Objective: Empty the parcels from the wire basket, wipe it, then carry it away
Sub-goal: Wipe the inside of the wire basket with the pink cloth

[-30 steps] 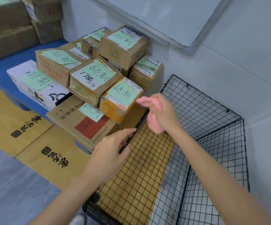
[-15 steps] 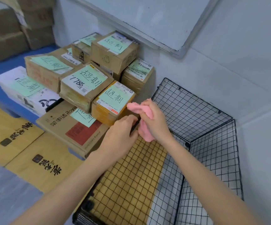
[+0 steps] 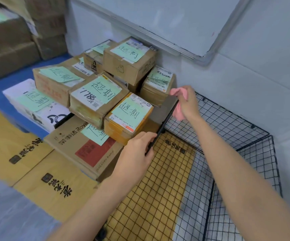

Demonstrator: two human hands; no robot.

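Along the black rim (image 3: pixel 166 121) of the wire basket (image 3: pixel 227 122), the left hand (image 3: pixel 137 150) grips it; the right hand (image 3: pixel 188 103) clutches a pink cloth (image 3: pixel 178 113) there.

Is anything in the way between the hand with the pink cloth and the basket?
Nothing visible is. The right hand presses the pink cloth right against the top rim of the wire basket, and the left hand grips the same rim nearer the person. The parcels sit stacked outside, beside that rim.
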